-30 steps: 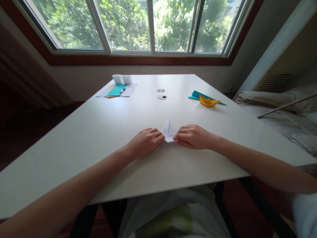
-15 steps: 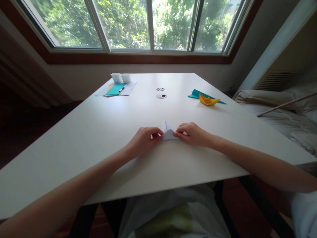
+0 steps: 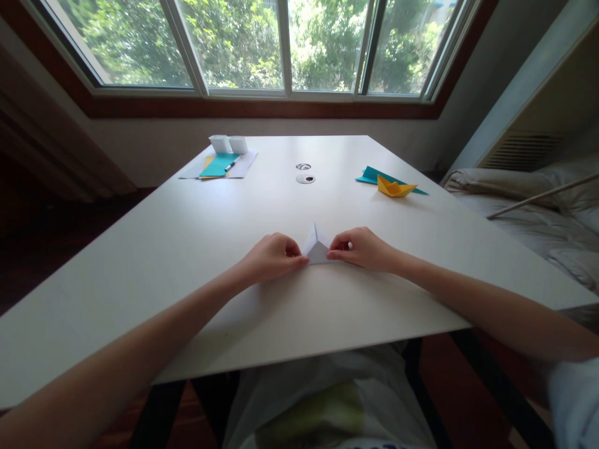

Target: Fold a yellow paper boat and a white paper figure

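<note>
A small white folded paper (image 3: 317,251) lies near the front of the white table, its pointed peak aimed away from me and a crease running down its middle. My left hand (image 3: 279,257) pinches its left corner between thumb and fingers. The right corner is pinched by my right hand (image 3: 358,249) in the same way. Both forearms rest low over the table. My fingers hide the paper's two outer corners.
On the right stand a yellow paper boat (image 3: 395,186) and a teal paper plane (image 3: 370,174). Teal sheets (image 3: 219,165), a pen (image 3: 231,166) and white paper boxes (image 3: 238,144) are at the back left. Round metal grommets (image 3: 306,179) sit mid-table.
The white paper's front flap looks taller and its peak more centred between my hands. Both hands have shifted only slightly and keep their pinch on the corners.
</note>
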A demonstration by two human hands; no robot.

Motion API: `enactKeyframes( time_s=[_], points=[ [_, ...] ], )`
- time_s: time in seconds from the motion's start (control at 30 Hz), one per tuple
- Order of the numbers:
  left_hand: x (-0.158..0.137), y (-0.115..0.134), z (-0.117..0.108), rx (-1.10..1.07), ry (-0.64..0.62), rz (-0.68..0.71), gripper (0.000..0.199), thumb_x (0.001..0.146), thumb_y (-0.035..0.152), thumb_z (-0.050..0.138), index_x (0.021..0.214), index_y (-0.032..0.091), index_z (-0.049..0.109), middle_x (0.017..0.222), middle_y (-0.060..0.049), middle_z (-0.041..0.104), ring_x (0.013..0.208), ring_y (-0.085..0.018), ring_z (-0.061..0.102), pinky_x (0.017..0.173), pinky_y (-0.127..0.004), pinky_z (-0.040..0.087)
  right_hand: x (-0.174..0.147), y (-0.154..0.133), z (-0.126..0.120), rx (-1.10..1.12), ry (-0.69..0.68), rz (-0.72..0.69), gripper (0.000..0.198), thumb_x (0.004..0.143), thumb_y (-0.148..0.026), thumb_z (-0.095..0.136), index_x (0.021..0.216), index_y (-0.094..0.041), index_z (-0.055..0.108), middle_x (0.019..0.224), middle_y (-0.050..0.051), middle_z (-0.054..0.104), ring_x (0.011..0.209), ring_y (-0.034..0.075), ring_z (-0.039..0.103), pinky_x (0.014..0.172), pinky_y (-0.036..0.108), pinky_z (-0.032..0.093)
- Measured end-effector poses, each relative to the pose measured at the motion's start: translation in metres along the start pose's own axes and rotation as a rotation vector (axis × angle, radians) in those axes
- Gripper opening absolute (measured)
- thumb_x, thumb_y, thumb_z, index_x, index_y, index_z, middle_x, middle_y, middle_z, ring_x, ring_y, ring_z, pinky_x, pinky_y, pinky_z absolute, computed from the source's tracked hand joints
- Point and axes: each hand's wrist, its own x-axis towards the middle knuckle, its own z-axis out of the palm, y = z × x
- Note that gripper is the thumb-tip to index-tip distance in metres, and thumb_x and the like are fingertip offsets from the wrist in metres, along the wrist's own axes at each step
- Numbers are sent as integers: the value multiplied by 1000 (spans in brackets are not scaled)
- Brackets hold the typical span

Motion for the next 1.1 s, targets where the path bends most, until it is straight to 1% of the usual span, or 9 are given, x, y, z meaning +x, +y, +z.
enactKeyframes(
  time_s=[0.13, 0.3, 0.37, 0.43, 0.5, 0.57, 0.67, 0.97, 1.1],
  points=[
    [6, 0, -1, 21, -26, -73, 28, 66, 45, 57, 63, 18, 65, 58, 0, 60, 58, -15, 54, 48, -23, 33, 1, -1, 2, -44, 16, 12, 16, 73, -34, 61, 70, -18, 64, 67, -1, 63, 61, 10, 52, 57, 21, 37],
    [3, 1, 2, 95, 12, -47, 26, 68, 44, 58, 65, 19, 63, 62, 0, 61, 61, -17, 54, 51, -24, 34, 2, -5, 4, -129, 6, -10, 14, 73, -29, 62, 66, -18, 58, 65, -1, 60, 62, 11, 51, 56, 21, 35],
    [-3, 4, 5, 193, 109, 49, 22, 71, 40, 58, 68, 19, 63, 70, -1, 63, 69, -19, 54, 58, -27, 36, 1, -6, 5, -168, 41, -53, 9, 73, -26, 62, 74, -18, 58, 70, 0, 60, 66, 12, 51, 59, 22, 37],
    [-10, 9, 9, 313, 250, 215, 13, 76, 31, 57, 73, 20, 62, 81, -2, 64, 80, -21, 53, 68, -31, 37, -1, -8, 7, -210, 73, -139, 6, 76, -21, 59, 82, -19, 59, 76, 1, 60, 73, 13, 51, 66, 24, 38],
    [-17, 13, 13, 413, 298, 371, 12, 82, 22, 51, 76, 19, 62, 84, -3, 64, 86, -21, 51, 75, -35, 35, -4, -9, 8, -241, 74, -236, 8, 80, -16, 54, 83, -20, 61, 79, 2, 60, 77, 14, 51, 71, 25, 38],
    [-20, 14, 17, 457, 258, 483, 15, 86, 17, 46, 83, 18, 61, 84, -3, 63, 88, -19, 52, 78, -35, 36, -6, -10, 8, -269, 63, -309, 15, 84, -15, 48, 81, -19, 62, 80, 3, 61, 79, 14, 51, 72, 25, 38],
    [-21, 14, 19, 489, 174, 561, 16, 88, 16, 45, 93, 16, 61, 89, -4, 62, 89, -18, 53, 81, -33, 38, -9, -11, 7, -366, 33, -384, 18, 87, -16, 44, 85, -18, 62, 80, 5, 62, 80, 15, 52, 72, 26, 38],
    [-28, 23, 24, 713, 88, 533, 20, 86, 10, 45, 101, 10, 58, 87, -7, 61, 84, -20, 56, 77, -34, 44, -22, -22, 7, -869, -78, -560, 22, 88, -11, 40, 97, -9, 60, 75, 8, 64, 72, 18, 56, 68, 32, 35],
    [-30, 27, 25, 737, 67, 511, 21, 85, 10, 46, 103, 9, 57, 89, -8, 61, 84, -20, 56, 74, -33, 45, -27, -30, 7, -962, -86, -547, 25, 87, -7, 37, 99, -5, 60, 80, 12, 65, 73, 19, 57, 65, 33, 34]
  ],
)
